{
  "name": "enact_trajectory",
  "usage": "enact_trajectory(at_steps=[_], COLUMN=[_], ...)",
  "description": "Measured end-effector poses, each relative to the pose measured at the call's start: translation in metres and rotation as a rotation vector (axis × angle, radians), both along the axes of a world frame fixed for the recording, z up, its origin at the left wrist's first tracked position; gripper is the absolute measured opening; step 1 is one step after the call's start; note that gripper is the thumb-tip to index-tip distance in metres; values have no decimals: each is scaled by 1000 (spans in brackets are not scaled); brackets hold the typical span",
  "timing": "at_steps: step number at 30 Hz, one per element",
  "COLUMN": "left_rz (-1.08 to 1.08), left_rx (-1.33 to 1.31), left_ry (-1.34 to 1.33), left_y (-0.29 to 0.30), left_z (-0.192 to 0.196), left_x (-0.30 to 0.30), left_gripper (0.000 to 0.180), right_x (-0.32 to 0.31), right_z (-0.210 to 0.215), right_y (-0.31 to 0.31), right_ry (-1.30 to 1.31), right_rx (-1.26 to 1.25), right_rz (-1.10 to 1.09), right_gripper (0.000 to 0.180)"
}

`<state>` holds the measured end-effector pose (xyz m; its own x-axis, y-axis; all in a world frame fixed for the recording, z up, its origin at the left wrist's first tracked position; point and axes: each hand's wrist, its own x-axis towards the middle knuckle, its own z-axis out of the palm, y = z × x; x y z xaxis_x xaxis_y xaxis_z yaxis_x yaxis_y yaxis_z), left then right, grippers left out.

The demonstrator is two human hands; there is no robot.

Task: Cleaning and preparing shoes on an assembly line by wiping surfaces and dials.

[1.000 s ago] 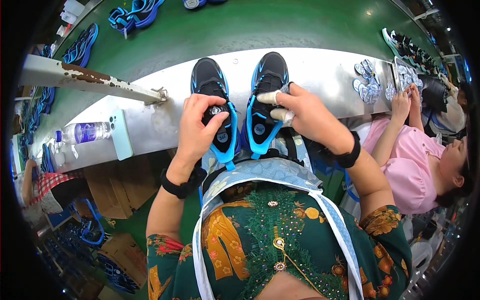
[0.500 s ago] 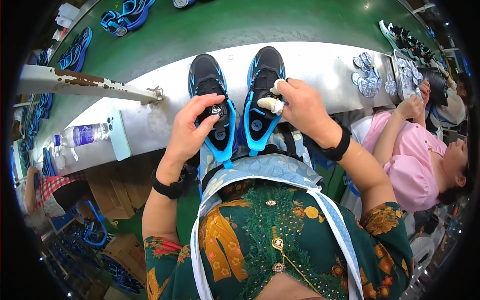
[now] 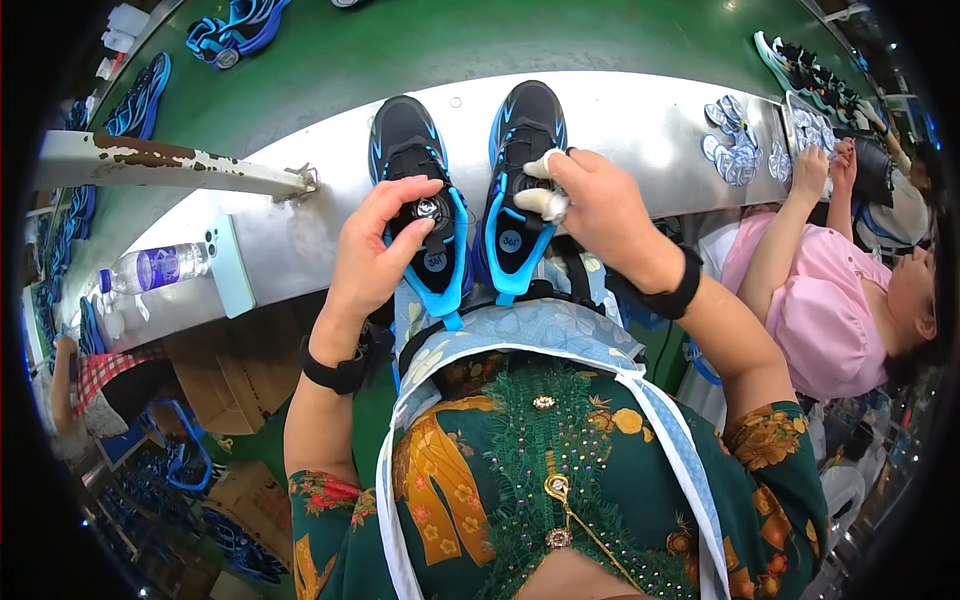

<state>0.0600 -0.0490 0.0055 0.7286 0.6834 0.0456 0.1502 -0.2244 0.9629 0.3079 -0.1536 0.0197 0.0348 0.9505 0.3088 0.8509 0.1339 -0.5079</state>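
Note:
Two black sneakers with blue trim stand side by side on the steel bench edge, toes away from me. On the left sneaker (image 3: 403,125), the thumb and forefinger of my left hand (image 3: 378,240) close around a round lacing dial (image 3: 427,208) on the tongue. My right hand (image 3: 610,215) is at the tongue of the right sneaker (image 3: 528,110). Cream finger covers (image 3: 542,204) sheath its thumb and forefinger, which pinch either side of a dark dial there, mostly hidden by them. The heels of both sneakers reach over the bench edge toward my apron.
A rusty metal bar (image 3: 200,165) crosses the bench at left, above a bottle (image 3: 160,268) and a pale phone (image 3: 231,265). Round silver-blue parts (image 3: 735,145) lie at right, near a co-worker in pink (image 3: 825,310). Beyond runs a green belt (image 3: 420,40) carrying more sneakers.
My right fingers have moved left and closed in on the right sneaker's tongue. My left hand stays at its dial. Both sneakers appear slightly higher in view.

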Motion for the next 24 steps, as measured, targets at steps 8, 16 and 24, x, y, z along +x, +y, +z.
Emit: enact_trajectory(at_steps=[8, 16, 24], left_rz=[8, 202, 10], left_rx=[-12, 105, 119], left_ry=[-12, 154, 63], left_y=[3, -4, -6], left_z=[-3, -2, 2], left_x=[-3, 1, 2], left_gripper=[38, 40, 32], right_x=[3, 4, 5], right_z=[2, 11, 10], right_y=[0, -3, 1], right_ry=[74, 215, 220], right_rx=[-102, -180, -164], right_rz=[45, 96, 52], right_gripper=[32, 29, 27])
